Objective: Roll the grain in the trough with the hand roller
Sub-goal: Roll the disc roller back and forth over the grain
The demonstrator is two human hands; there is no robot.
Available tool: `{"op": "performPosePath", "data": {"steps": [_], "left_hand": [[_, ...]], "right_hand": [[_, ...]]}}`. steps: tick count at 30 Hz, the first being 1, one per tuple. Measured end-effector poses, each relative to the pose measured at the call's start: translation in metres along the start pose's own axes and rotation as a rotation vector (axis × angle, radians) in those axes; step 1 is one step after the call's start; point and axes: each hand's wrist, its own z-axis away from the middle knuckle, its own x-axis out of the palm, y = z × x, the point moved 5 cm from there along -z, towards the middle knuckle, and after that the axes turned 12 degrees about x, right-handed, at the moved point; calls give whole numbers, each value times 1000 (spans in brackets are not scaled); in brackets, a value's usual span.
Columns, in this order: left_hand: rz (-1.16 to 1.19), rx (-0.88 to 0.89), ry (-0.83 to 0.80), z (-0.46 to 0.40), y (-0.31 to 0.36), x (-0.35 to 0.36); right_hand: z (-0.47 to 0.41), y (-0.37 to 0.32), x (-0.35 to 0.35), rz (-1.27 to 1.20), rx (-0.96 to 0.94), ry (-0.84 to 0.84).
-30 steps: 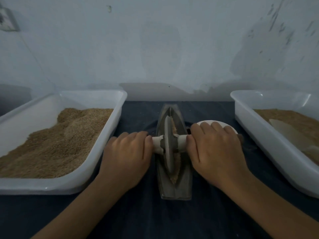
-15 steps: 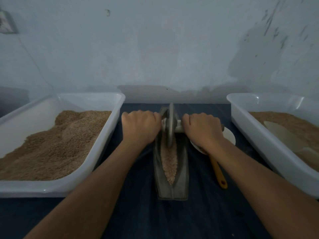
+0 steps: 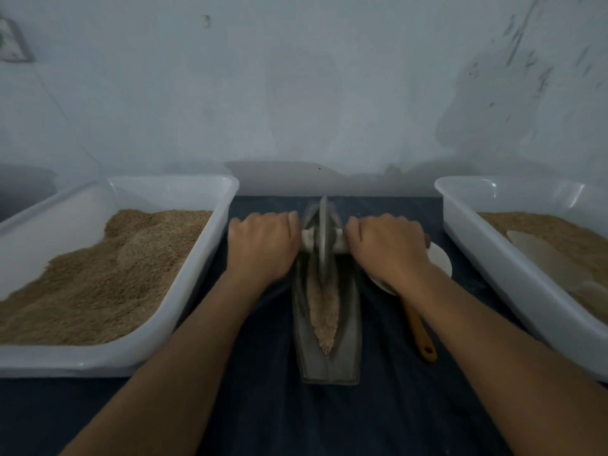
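Note:
A grey boat-shaped trough (image 3: 348, 337) lies lengthwise on the dark cloth in the middle. Brown grain (image 3: 324, 311) fills its groove in the near half. The hand roller's grey disc (image 3: 323, 241) stands upright in the groove at the trough's far end, on a pale axle. My left hand (image 3: 263, 246) grips the axle's left handle and my right hand (image 3: 388, 246) grips its right handle. Both arms are stretched forward.
A white tray (image 3: 197, 284) heaped with grain stands at the left. Another white tray (image 3: 487, 258) with grain and a pale scoop stands at the right. A white spoon with a yellow handle (image 3: 419, 330) lies on the cloth right of the trough. A wall is close behind.
Both hands pushed the roller from the trough's middle to its far end over the last second. The grain in the near half and the spoon's handle came into view.

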Motion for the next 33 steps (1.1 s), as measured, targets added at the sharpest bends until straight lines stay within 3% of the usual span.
{"op": "performPosePath", "data": {"steps": [4, 6, 10, 13, 16, 19, 23, 26, 30, 33], "left_hand": [[86, -124, -199, -55, -15, 19], [86, -110, -214, -53, -12, 17], [23, -43, -17, 10, 7, -8], [182, 34, 44, 64, 14, -23], [350, 102, 127, 89, 14, -35], [309, 82, 42, 67, 10, -23], [-7, 25, 29, 2, 7, -4], [-44, -24, -33, -36, 3, 5], [-14, 7, -24, -22, 3, 1], [126, 108, 59, 24, 11, -11]], "right_hand": [[-44, -6, 11, 174, -43, -190], [-40, -6, 9, 188, -57, -218], [16, -6, -6, 55, -73, -1], [70, -1, -27, -83, -118, 182], [99, 2, -38, -67, -188, 299], [77, -5, -29, -39, -131, 237], [1, -1, 2, -19, 56, 11], [-33, 0, 16, 79, 45, -89], [-14, -5, 8, 162, -63, 7], [32, 0, -6, 28, -66, 112]]}}
